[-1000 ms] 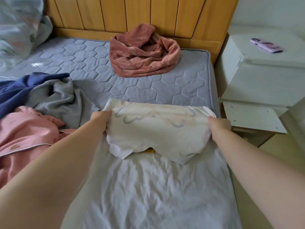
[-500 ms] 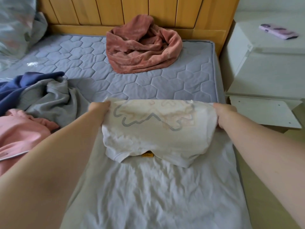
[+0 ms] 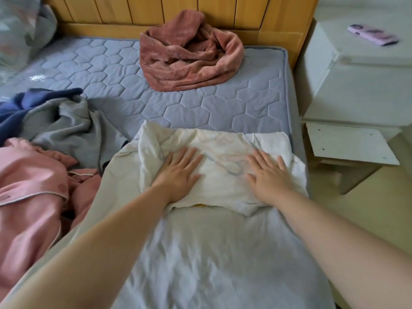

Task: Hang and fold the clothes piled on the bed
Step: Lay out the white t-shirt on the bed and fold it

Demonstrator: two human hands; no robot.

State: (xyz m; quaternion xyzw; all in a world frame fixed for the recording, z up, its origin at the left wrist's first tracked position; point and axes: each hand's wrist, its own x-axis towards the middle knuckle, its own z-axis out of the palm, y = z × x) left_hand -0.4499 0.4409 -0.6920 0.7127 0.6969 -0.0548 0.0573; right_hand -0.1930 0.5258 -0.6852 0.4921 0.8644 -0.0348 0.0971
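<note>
A white T-shirt (image 3: 223, 152) with a faint print lies folded over itself near the bed's right edge. My left hand (image 3: 178, 175) presses flat on its left half, fingers straight and spread. My right hand (image 3: 267, 175) presses flat on its right half in the same way. The shirt's lower part (image 3: 211, 264) stretches wrinkled towards me between my forearms. A small yellow tag (image 3: 200, 205) peeks from under the folded edge.
A rust-red garment (image 3: 189, 59) is bunched by the wooden headboard (image 3: 200, 14). Grey (image 3: 66, 130), navy (image 3: 17, 108) and pink (image 3: 29, 197) clothes pile at the left. A white nightstand (image 3: 356, 85) with a pink phone (image 3: 373, 37) stands right of the quilted mattress (image 3: 234, 108).
Both hands let go of the shirt's folded corners and now lie flat on top of it. The folded part has dropped onto the bed.
</note>
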